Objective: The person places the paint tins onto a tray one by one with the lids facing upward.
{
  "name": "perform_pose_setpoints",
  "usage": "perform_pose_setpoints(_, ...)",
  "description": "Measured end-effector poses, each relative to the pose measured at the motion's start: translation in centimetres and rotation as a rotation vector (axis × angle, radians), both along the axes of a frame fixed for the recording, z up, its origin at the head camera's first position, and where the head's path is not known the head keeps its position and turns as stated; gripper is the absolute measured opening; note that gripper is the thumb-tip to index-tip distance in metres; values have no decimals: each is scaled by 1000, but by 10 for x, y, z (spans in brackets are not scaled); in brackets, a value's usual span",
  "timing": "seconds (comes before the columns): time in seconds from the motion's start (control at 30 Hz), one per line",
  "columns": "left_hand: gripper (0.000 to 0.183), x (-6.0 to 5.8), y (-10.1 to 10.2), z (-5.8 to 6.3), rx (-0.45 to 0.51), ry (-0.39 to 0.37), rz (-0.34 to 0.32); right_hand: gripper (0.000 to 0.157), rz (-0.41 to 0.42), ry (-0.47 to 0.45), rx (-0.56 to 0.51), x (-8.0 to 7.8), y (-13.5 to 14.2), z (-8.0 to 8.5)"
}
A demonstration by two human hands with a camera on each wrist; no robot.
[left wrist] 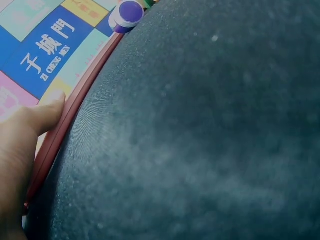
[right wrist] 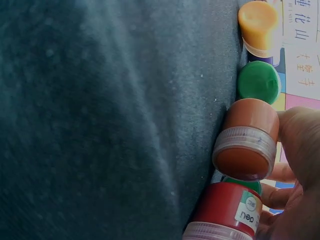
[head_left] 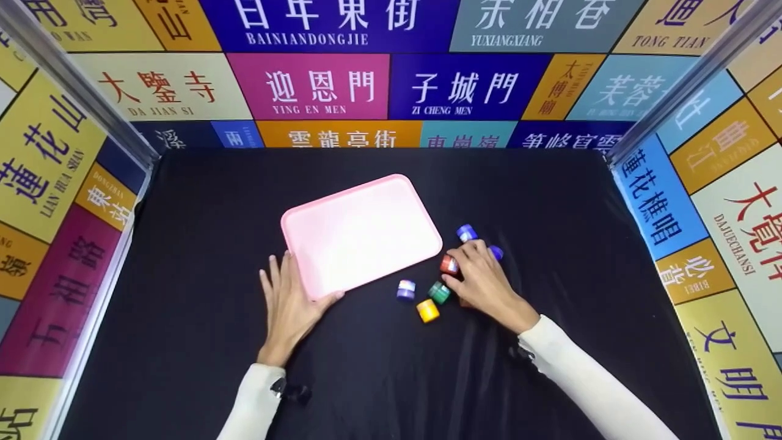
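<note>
A pink-rimmed tray with a pale inside (head_left: 363, 235) lies at a slant on the black cloth. My left hand (head_left: 290, 305) rests at its near-left corner, fingers straight and spread, thumb along the front edge. Right of the tray, my right hand (head_left: 486, 278) pinches a red paint jar (head_left: 449, 264) between thumb and fingers. Near it are green (head_left: 439, 292), yellow (head_left: 428, 310) and purple (head_left: 405, 289) jars. Two blue jars (head_left: 466, 232) sit beyond the fingers. The right wrist view shows a brown jar (right wrist: 247, 137) and a red jar (right wrist: 227, 207) close to the hand.
Black cloth (head_left: 201, 232) covers the tabletop. Panels with Chinese lettering (head_left: 308, 85) stand along the back and both sides. In the left wrist view, the purple jar (left wrist: 129, 14) lies past the far end of the tray's rim (left wrist: 75, 110).
</note>
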State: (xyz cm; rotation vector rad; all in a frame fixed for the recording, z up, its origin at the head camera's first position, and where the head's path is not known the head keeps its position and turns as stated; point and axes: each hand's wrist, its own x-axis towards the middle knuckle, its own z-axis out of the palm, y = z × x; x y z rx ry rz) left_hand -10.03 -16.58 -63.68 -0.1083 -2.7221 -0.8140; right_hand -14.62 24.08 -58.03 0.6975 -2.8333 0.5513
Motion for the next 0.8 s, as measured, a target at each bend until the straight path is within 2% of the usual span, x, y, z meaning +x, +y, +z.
perform_pose_setpoints(0.37, 139, 2, 1, 1, 10, -31, 9, 38, -40, -30, -11, -3, 0, 3)
perform_pose_setpoints(0.8, 139, 2, 0, 1, -9, -44, 14, 40, -80, -53, -175, -9, -13, 8)
